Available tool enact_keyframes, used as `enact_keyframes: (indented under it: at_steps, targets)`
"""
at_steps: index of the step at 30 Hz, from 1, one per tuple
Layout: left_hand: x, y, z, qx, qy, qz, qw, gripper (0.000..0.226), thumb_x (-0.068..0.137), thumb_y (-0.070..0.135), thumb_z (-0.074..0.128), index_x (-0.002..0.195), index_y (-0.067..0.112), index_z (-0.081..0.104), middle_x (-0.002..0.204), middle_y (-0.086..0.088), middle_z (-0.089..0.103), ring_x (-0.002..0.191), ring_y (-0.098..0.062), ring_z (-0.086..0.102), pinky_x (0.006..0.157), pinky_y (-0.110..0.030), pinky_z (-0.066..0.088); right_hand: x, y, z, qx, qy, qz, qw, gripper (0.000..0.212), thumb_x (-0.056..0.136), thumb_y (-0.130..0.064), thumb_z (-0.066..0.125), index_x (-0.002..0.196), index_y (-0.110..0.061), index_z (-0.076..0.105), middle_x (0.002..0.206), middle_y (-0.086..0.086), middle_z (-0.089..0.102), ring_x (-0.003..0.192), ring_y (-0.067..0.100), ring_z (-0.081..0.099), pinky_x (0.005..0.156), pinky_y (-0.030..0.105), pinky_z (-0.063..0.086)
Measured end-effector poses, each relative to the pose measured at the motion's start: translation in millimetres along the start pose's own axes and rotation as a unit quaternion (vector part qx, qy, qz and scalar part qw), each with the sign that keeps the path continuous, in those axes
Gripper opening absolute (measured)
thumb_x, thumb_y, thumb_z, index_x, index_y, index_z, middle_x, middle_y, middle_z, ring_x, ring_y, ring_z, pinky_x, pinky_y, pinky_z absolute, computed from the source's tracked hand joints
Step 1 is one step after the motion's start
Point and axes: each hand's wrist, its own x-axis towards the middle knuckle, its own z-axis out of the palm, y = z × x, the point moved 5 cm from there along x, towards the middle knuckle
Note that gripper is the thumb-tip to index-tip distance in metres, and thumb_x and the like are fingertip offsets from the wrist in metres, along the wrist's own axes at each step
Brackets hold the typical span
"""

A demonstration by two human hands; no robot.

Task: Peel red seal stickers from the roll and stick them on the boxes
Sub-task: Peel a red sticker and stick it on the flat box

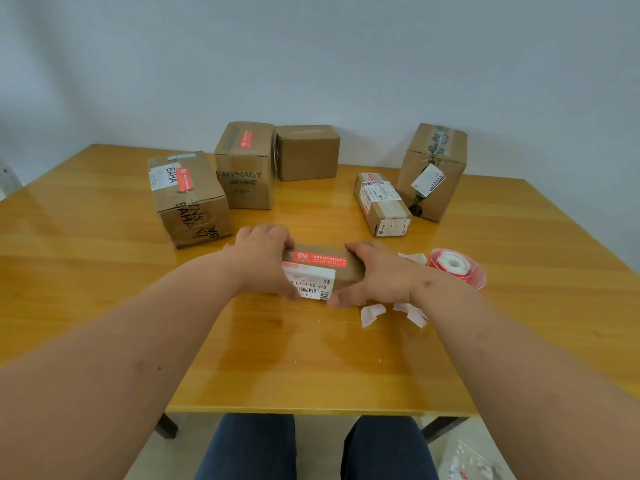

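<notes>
A: Well, where is the box with the new sticker?

B: The small box [341,271] lies on the wooden table [104,271], near the front edge and in the middle. A red seal sticker [319,259] is stuck flat along its top, and a white shipping label [310,284] covers the near left part.

A: And the hands?

B: The left hand [263,259] grips the left end of the small box, with fingers curled over the far edge. The right hand [375,275] holds the right end, its thumb at the near corner and the fingers bent round the side.

A: Where is the roll?

B: The red sticker roll [455,266] lies on the table just right of the right hand, apart from it. Some white backing scraps [372,313] lie near the right wrist.

A: What about the other boxes?

B: Five stand further back. The BAHA box [190,199] at the left has a red sticker on top, and the HYNAUT box [244,164] beside it has one too. The plain box [308,152] touches the HYNAUT box. At the right, the long box [381,202] lies beside the tall box [433,171]. I see something red at the far end of the long box, but I cannot tell what it is.
</notes>
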Motion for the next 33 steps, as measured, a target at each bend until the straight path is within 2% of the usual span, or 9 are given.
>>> enact_keyframes:
  at_steps: [3, 7, 11, 14, 17, 21, 25, 29, 33]
  targets:
    - [0, 0, -2, -0.043, -0.017, 0.010, 0.999, 0.067, 0.075, 0.023, 0.081, 0.131, 0.030, 0.045, 0.134, 0.000, 0.048, 0.111, -0.022, 0.053, 0.091, -0.038, 0.052, -1, -1, -3, -0.006, 0.015, -0.016, 1.000, 0.099, 0.075, -0.042, 0.078, 0.152, -0.023, 0.020, 0.147, -0.003, 0.022, 0.132, 0.017, 0.034, 0.103, 0.029, 0.037]
    - [-1, -10, -8, -0.208, -0.075, -0.021, 0.975, 0.041, 0.087, 0.033, 0.071, 0.125, 0.030, 0.057, 0.117, 0.005, 0.060, 0.093, -0.010, 0.057, 0.070, -0.022, 0.042, -4, 2, -17, 0.174, 0.055, -0.009, 0.983, 0.072, 0.086, -0.046, 0.065, 0.146, -0.026, 0.032, 0.135, -0.004, 0.044, 0.104, 0.008, 0.049, 0.070, 0.015, 0.041]
    - [6, -25, -4, -0.271, -0.077, -0.102, 0.954, 0.037, 0.094, 0.053, 0.052, 0.108, 0.020, 0.062, 0.096, -0.005, 0.071, 0.068, -0.016, 0.064, 0.053, -0.024, 0.040, 1, 9, -22, 0.247, 0.096, 0.065, 0.962, 0.059, 0.087, -0.066, 0.048, 0.133, -0.030, 0.042, 0.112, -0.006, 0.053, 0.090, 0.012, 0.057, 0.068, 0.029, 0.054]
    - [10, -32, 4, -0.296, -0.061, -0.160, 0.940, 0.046, 0.095, 0.059, 0.045, 0.107, 0.018, 0.063, 0.099, -0.009, 0.070, 0.068, -0.022, 0.068, 0.047, -0.023, 0.038, 7, 8, -14, 0.316, 0.027, 0.074, 0.945, 0.062, 0.079, -0.067, 0.059, 0.127, -0.032, 0.041, 0.106, 0.002, 0.067, 0.087, 0.023, 0.070, 0.076, 0.038, 0.059]
    - [15, -36, 6, -0.299, -0.044, -0.194, 0.933, 0.060, 0.095, 0.065, 0.037, 0.106, 0.012, 0.061, 0.094, -0.013, 0.070, 0.061, -0.025, 0.067, 0.048, -0.023, 0.036, 11, 7, -14, 0.299, 0.004, 0.072, 0.952, 0.068, 0.081, -0.057, 0.065, 0.134, -0.030, 0.033, 0.104, 0.008, 0.070, 0.074, 0.023, 0.072, 0.069, 0.035, 0.057]
    - [21, -38, 6, -0.282, -0.011, -0.213, 0.935, 0.069, 0.094, 0.069, 0.030, 0.106, 0.005, 0.054, 0.079, -0.014, 0.068, 0.060, -0.025, 0.062, 0.049, -0.025, 0.038, 15, 10, -15, 0.094, 0.037, 0.121, 0.988, 0.071, 0.084, -0.074, 0.041, 0.132, -0.022, 0.038, 0.116, 0.003, 0.057, 0.076, 0.020, 0.070, 0.059, 0.029, 0.055]
    - [25, -36, 10, -0.205, -0.004, -0.180, 0.962, 0.061, 0.096, 0.062, 0.034, 0.107, 0.007, 0.059, 0.071, -0.013, 0.066, 0.064, -0.026, 0.059, 0.053, -0.027, 0.043, 24, 11, -16, -0.077, 0.077, 0.100, 0.989, 0.069, 0.087, -0.075, 0.032, 0.118, -0.017, 0.051, 0.116, 0.005, 0.057, 0.097, 0.022, 0.056, 0.077, 0.035, 0.049]
    - [27, -32, 3, -0.125, 0.046, -0.159, 0.978, 0.063, 0.098, 0.059, 0.032, 0.129, 0.009, 0.054, 0.119, -0.016, 0.061, 0.105, -0.031, 0.058, 0.081, -0.037, 0.047, 26, 9, -27, -0.059, 0.149, 0.054, 0.986, 0.051, 0.096, -0.056, 0.037, 0.126, -0.018, 0.052, 0.121, 0.005, 0.057, 0.106, 0.023, 0.055, 0.076, 0.032, 0.042]
    - [25, -16, -12, -0.109, 0.154, -0.101, 0.977, 0.047, 0.095, 0.055, 0.045, 0.123, 0.019, 0.057, 0.123, -0.010, 0.055, 0.113, -0.031, 0.051, 0.095, -0.050, 0.048, 14, 1, -48, -0.024, 0.230, -0.031, 0.972, 0.028, 0.099, -0.036, 0.041, 0.107, -0.020, 0.063, 0.103, 0.000, 0.064, 0.090, 0.016, 0.057, 0.067, 0.028, 0.041]
